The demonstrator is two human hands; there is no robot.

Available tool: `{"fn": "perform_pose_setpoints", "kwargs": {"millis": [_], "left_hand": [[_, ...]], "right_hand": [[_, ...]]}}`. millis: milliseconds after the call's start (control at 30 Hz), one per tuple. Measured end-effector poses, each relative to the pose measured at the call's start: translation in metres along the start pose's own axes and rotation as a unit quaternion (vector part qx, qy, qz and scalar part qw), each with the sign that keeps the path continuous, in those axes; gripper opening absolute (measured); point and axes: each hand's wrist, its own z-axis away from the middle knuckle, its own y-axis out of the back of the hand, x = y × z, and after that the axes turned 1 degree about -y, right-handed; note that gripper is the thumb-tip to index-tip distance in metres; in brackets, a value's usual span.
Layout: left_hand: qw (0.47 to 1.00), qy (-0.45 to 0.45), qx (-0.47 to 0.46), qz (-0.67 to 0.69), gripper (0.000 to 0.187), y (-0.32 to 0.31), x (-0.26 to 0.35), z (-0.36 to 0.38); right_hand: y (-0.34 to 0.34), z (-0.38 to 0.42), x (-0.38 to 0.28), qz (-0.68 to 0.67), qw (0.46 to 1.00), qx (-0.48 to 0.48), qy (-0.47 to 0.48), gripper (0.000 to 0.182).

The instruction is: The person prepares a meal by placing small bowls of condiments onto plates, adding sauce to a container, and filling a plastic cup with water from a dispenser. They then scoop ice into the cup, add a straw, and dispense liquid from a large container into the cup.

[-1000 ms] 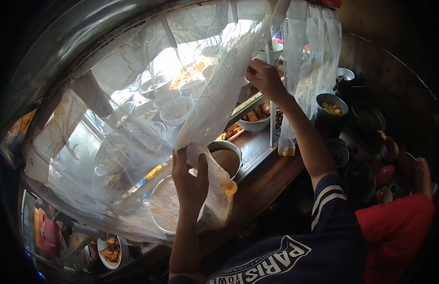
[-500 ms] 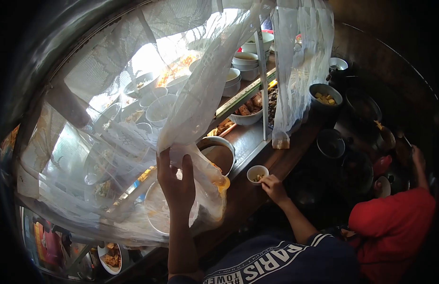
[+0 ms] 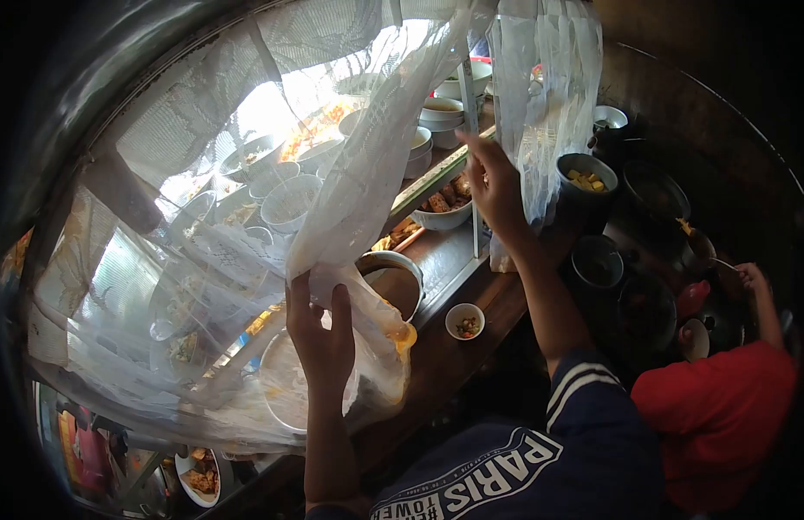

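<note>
My left hand (image 3: 320, 338) grips a bunched fold of the sheer white curtain (image 3: 354, 195), holding it aside from the food shelves. My right hand (image 3: 495, 186) is raised by the upright post of the shelf, index finger stretched out and nothing visible in it. Below it, a small white bowl (image 3: 461, 338) with chopped colourful bits stands on the wooden ledge. Behind the gap in the curtain are a metal pot (image 3: 421, 282) of brown sauce and a white bowl (image 3: 445, 222) of browned pieces.
Stacked bowls (image 3: 421, 160) stand on the upper shelf. A second curtain part (image 3: 545, 113) hangs at right. Beyond the ledge sit a pot (image 3: 584, 192) with yellow chunks and dark pans. A person in a red shirt (image 3: 714, 416) works at right, holding a utensil.
My right hand has let go of the small bowl, leaving it on the ledge, and moved up and forward to the shelf post. My left hand still holds the curtain.
</note>
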Motion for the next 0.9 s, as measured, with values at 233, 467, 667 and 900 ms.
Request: {"fn": "perform_pose_setpoints", "kwargs": {"millis": [233, 467, 667, 900], "left_hand": [[1.0, -0.027, 0.008, 0.001, 0.041, 0.001, 0.002, 0.004], [0.999, -0.043, 0.01, -0.013, 0.037, 0.001, 0.0, 0.0], [0.999, -0.042, -0.005, -0.004, 0.039, -0.002, -0.008, -0.002], [0.999, -0.002, -0.046, -0.021, 0.048, -0.012, -0.024, 0.005]], "right_hand": [[-0.055, -0.079, 0.054, 0.219, 0.966, -0.135, -0.021, 0.021], [-0.057, -0.086, 0.069, 0.177, 0.976, -0.12, 0.032, 0.01], [-0.036, -0.089, 0.042, 0.052, 0.994, -0.038, 0.086, 0.007], [0.038, 0.017, -0.023, -0.013, 0.995, -0.063, -0.075, 0.012]]}}
